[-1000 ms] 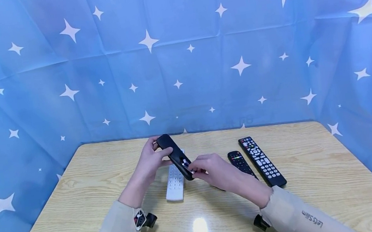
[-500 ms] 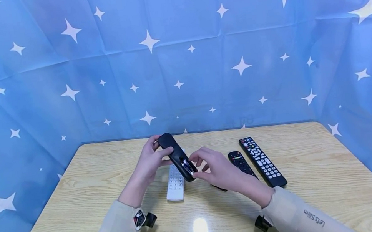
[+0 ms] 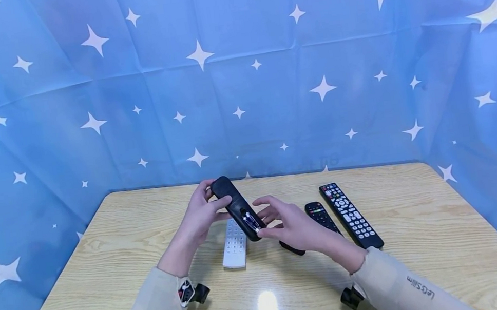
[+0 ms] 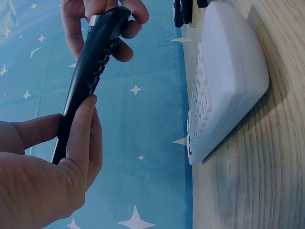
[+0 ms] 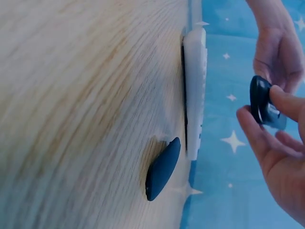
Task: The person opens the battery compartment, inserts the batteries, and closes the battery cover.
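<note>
A black remote control (image 3: 236,203) is held up off the table, its back turned upward. In its uncovered battery slot lie small batteries (image 3: 251,221). My left hand (image 3: 202,212) grips the upper part, thumb across the back and fingers underneath. At the lower end, my right hand (image 3: 292,224) pinches the remote, its thumb by the batteries. The right wrist view shows that thumb on top of the remote (image 5: 259,100) and fingers below. The left wrist view catches the remote's buttons (image 4: 100,67) edge-on and a shiny battery end (image 4: 94,20) under a right fingertip.
A white remote (image 3: 234,247) lies on the wooden table (image 3: 105,276) below the held one. A small curved black cover (image 5: 163,169) rests near my right hand. Further right are a smaller black remote (image 3: 321,216) and a long black one (image 3: 350,215). A starry blue curtain (image 3: 240,83) hangs behind.
My right fingers have come away from over the battery slot and spread to the remote's lower edge, so the batteries show more fully. The left hand stays nearly still.
</note>
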The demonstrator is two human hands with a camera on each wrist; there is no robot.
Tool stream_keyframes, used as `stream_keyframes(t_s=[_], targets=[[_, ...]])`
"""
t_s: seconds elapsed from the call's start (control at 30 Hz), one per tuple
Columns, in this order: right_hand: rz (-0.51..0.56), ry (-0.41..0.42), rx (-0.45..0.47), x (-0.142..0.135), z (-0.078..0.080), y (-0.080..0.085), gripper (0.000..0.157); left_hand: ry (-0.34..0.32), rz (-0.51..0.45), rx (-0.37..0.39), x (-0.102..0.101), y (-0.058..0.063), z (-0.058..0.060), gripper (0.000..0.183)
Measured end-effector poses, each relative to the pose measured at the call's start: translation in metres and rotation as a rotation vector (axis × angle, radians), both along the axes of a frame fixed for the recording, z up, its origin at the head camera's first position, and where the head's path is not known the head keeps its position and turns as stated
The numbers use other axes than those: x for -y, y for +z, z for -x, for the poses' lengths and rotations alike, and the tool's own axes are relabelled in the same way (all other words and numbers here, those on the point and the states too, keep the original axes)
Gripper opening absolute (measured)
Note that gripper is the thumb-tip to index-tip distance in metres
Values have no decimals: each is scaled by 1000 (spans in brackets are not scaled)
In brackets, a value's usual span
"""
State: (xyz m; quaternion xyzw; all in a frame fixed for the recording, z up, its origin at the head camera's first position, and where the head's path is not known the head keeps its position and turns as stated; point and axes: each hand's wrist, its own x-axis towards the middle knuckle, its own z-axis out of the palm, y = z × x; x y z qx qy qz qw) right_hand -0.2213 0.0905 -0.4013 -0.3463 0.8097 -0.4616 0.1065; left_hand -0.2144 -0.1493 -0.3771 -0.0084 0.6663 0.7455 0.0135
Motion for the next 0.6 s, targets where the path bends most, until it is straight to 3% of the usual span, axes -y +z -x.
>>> stream_keyframes(t_s=[0.6], targets=[[44, -8, 27, 8, -3, -5, 42, 45, 21, -21, -11, -1, -1, 45]])
